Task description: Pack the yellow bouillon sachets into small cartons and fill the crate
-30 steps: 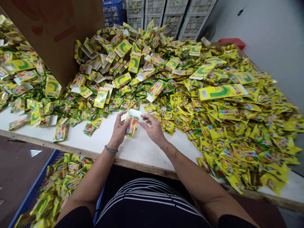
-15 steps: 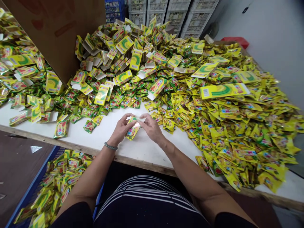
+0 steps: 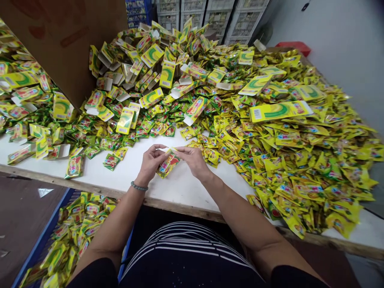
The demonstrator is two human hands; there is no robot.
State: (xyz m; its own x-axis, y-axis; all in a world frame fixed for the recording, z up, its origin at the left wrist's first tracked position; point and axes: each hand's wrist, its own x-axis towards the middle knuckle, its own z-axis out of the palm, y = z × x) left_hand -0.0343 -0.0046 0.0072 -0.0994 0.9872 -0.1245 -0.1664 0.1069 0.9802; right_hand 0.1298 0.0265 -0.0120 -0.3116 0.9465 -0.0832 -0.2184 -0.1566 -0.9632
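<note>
Between my hands, just over the white tabletop [image 3: 174,190], is a small yellow-and-green printed carton [image 3: 169,165]. My left hand [image 3: 151,163] pinches its left side with thumb and fingers. At the carton's upper end, the thumb and fingertips of my right hand [image 3: 193,160] close on the edge. The far end is partly covered by my fingertips. Small green sachets [image 3: 111,161] lie to the left of my left hand, and yellow sachets [image 3: 212,156] lie just right of my right hand. Another carton [image 3: 74,166] rests near the table's front edge.
A heap of open cartons [image 3: 153,56] and sachets covers the back. Yellow packets [image 3: 300,160] pile up at right. A brown cardboard panel [image 3: 69,36] stands at left. Below the table edge, a blue crate [image 3: 45,244] holds filled cartons. White crates [image 3: 192,22] are stacked behind.
My right fingers have pressed down at the carton's upper end, where a pale flap showed blurred before. The carton's printed face is turned more toward me.
</note>
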